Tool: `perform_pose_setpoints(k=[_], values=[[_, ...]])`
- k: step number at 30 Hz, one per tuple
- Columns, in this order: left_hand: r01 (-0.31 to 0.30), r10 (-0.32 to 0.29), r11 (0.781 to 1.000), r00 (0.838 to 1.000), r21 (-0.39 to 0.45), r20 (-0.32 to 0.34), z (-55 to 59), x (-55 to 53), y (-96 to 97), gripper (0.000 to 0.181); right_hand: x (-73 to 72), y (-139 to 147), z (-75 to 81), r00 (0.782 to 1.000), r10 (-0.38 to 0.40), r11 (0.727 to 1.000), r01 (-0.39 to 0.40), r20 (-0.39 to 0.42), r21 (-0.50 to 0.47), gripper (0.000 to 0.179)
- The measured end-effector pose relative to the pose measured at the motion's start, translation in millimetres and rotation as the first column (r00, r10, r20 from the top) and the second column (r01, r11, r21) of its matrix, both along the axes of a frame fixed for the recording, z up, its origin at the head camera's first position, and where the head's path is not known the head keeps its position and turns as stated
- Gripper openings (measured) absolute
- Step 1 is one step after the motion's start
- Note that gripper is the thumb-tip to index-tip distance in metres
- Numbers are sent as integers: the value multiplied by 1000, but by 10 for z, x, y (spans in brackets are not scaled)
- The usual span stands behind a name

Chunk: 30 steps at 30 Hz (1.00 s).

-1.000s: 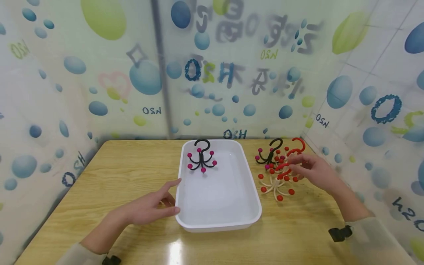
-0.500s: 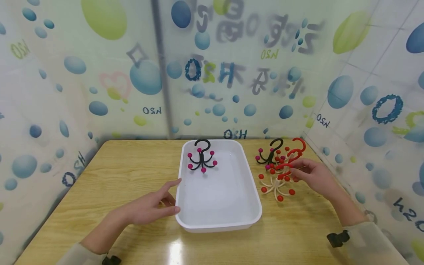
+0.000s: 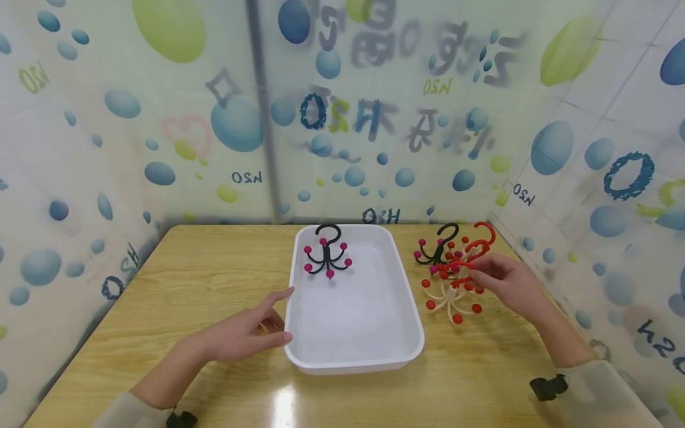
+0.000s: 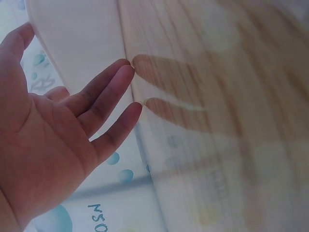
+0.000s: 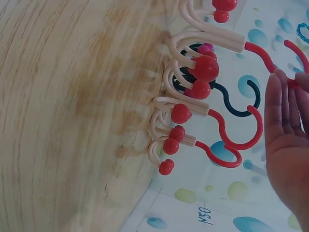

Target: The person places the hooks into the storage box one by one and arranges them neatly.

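In the head view my right hand [image 3: 505, 282] is at the right of the tray, its thumb and fingers pinching the red hook of the nearest cream multi-arm hanger [image 3: 451, 292]. This hanger has red balls on its arm tips. The right wrist view shows the same hanger's cream stem [image 5: 227, 41] close to the wood, with the fingertips [image 5: 276, 79] at its hook. My left hand [image 3: 241, 333] touches the left rim of the white tray [image 3: 358, 321] with thumb and forefinger. In the left wrist view its fingers [image 4: 108, 101] are spread and fairly straight.
A black hanger [image 3: 327, 255] with magenta balls stands in the tray's far left. Beyond the held hanger are another black hanger [image 3: 439, 252] and two cream ones with red hooks [image 3: 484, 229], crowded together. Patterned walls [image 3: 342, 196] close off the wooden table [image 3: 225, 261].
My right hand has come down slightly toward the nearest hanger's hook, and that hanger has shifted a little to the right. The left hand and tray keep their places.
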<state>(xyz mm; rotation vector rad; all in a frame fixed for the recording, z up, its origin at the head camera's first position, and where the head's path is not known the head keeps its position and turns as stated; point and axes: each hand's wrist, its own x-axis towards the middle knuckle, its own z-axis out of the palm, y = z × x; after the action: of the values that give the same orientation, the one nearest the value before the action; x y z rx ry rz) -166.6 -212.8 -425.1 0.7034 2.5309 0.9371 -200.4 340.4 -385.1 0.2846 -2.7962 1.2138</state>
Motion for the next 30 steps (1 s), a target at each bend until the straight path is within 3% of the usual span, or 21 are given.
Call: perform_pose_setpoints(k=[6,16,23,30], values=[[3,-3,1000,1000,-3,-12,6,-6,2,88,43,-16,74,999,0,999,-2,-45,-44,28],[-13,13,1000,1000,-1,25,30,3,15,89,24,-143,240,993,-20,997,10,-117,-79,29],[-20,21,1000,999,-4,45,40,6,23,89,-70,-356,425,990,-31,995,18,-137,-95,29],[-16,16,1000,999,-1,37,35,5,22,89,-248,-646,591,987,14,988,-38,-157,-152,29]])
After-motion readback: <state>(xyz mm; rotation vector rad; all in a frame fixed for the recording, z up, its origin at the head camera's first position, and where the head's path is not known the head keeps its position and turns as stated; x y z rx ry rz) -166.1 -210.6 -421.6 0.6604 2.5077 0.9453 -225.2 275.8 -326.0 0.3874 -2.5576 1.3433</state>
